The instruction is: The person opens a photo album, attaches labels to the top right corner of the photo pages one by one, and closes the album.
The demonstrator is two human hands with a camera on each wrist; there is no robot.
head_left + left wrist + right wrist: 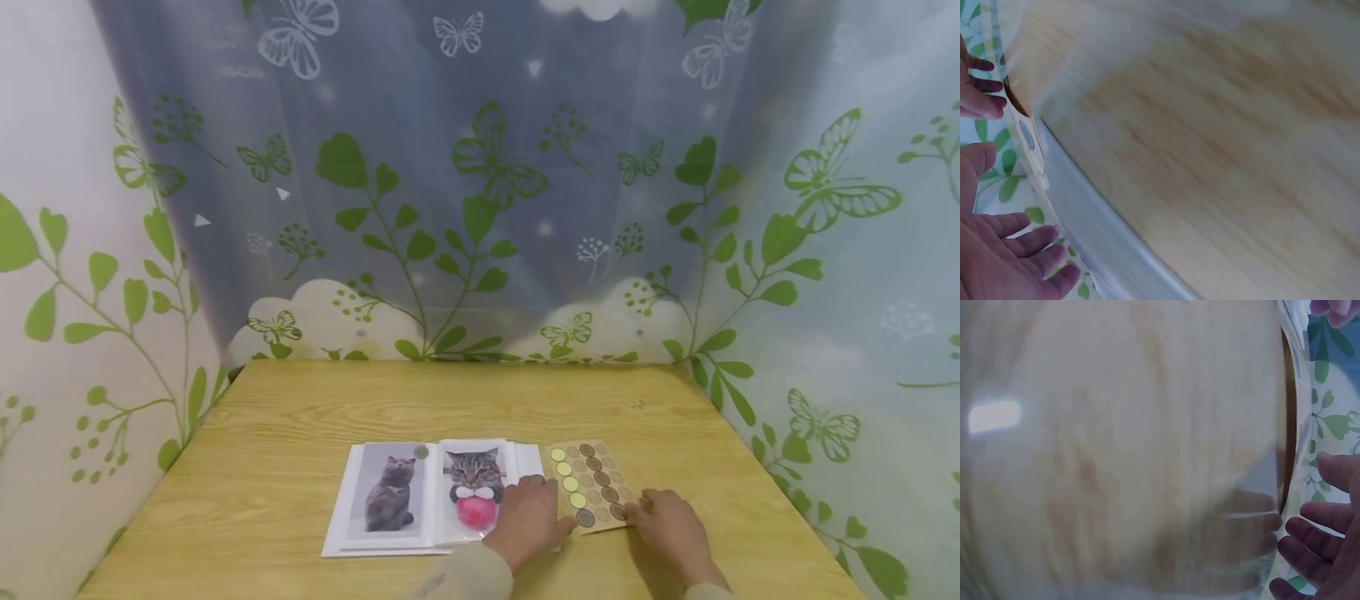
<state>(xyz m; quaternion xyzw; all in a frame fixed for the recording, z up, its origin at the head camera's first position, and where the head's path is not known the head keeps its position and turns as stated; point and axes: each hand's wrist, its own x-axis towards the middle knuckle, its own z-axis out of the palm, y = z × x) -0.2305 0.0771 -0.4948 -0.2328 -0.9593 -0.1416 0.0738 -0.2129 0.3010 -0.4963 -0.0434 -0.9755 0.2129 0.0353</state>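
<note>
In the head view an open photo album point(341, 517) shows a grey cat on its left page and a tabby with a pink ball on its right page. My left hand point(529, 518) rests across the right page's edge, its thumb reaching toward a tan sheet of round stickers point(590, 487). My right hand point(670, 527) touches this sheet's lower right corner with its fingertips. In the left wrist view the left hand point(1007, 253) has its fingers spread. The right wrist view shows the right hand point(1329, 534) with thumb and forefinger apart.
Album and sheet lie on a wood-grain table point(270, 417). Behind it hangs a curtain point(420, 250) with butterflies and green leaves, and similar cloth flanks both sides. A dark round sticker point(422, 452) is at the left photo's top right corner.
</note>
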